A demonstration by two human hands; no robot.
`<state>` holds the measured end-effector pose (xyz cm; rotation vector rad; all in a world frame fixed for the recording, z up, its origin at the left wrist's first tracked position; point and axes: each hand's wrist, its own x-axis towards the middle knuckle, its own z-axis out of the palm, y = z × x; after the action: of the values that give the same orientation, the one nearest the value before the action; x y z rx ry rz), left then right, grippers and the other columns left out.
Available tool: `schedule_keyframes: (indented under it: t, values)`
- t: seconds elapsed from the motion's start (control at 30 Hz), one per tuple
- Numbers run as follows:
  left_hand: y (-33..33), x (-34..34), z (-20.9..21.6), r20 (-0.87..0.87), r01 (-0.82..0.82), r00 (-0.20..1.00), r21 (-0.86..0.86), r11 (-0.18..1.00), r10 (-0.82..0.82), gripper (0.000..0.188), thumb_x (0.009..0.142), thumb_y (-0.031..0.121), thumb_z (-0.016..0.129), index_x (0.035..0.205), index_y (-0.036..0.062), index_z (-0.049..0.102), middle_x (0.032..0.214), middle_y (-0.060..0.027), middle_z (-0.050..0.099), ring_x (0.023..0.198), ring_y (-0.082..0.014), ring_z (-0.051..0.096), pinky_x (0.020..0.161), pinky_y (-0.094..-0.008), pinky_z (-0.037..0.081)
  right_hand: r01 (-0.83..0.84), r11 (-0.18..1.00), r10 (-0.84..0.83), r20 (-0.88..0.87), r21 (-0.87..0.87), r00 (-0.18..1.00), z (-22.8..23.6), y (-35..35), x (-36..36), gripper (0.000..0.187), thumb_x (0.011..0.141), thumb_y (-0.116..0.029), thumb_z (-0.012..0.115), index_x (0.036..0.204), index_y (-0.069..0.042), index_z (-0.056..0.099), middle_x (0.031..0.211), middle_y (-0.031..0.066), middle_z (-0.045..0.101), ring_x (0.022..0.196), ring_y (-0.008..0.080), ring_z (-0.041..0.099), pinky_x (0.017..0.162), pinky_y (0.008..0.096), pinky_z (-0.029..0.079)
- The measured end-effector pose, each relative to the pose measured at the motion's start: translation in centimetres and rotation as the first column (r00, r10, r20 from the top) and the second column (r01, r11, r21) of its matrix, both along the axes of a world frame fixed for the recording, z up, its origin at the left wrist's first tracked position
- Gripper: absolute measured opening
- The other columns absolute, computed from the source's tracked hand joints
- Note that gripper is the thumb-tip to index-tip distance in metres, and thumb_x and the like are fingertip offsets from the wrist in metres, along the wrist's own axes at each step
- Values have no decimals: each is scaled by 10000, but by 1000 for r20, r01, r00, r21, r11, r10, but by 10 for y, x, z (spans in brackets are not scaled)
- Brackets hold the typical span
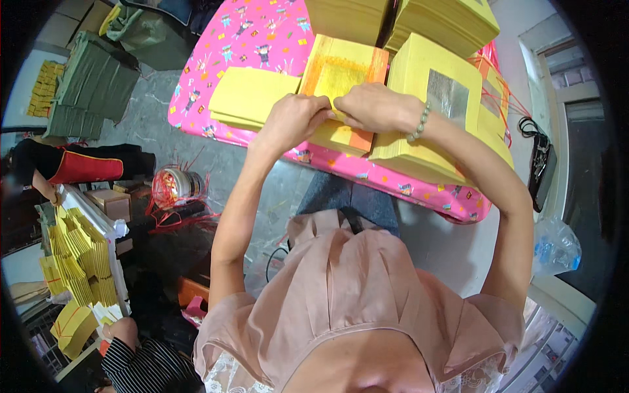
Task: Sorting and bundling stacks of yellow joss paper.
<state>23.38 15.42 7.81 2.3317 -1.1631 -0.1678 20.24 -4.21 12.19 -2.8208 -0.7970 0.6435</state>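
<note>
Both hands meet over a stack of yellow paper with orange side bands and a golden square in the middle [346, 65]. My left hand [298, 116] is closed, with thumb and fingers pinched at the top sheet. Close beside it, my right hand [377, 107] has its fingers curled down on the same sheet; a bead bracelet circles that wrist. Exactly how much paper each hand grips is hidden under the fingers. A plain yellow paper pile [252, 92] lies left of the stack. Right of it stands a thick pile of yellow paper with a silver square [452, 98].
The piles rest on a pink patterned table cover [226, 49]. More yellow stacks [445, 23] stand at the back. A tub with red strings [177, 187] is on the grey floor. Two other people, partly seen, are at the left near folded yellow bundles [78, 252].
</note>
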Motion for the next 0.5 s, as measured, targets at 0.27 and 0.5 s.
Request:
schedule_keyframes:
  t: [0.27,0.5]
  values:
    - [-20,-8,11,408,-37,889,-389,920,208,541,766,101,709,1279,70,541,1335,-189,453,1273,-409,396,1044,-493,358,84,996,-83,100,-9,992,32,-42,47,215,856,-212,538,868,-1,579,779,214,619,758,410,599,688,495,471]
    - [-53,-3,-22,331,-94,931,-194,977,155,688,826,228,698,1427,91,395,1437,-211,374,1335,-422,332,1089,-528,302,256,958,-236,151,-127,960,6,-82,110,271,905,-231,496,919,21,596,826,213,651,808,402,619,738,479,486]
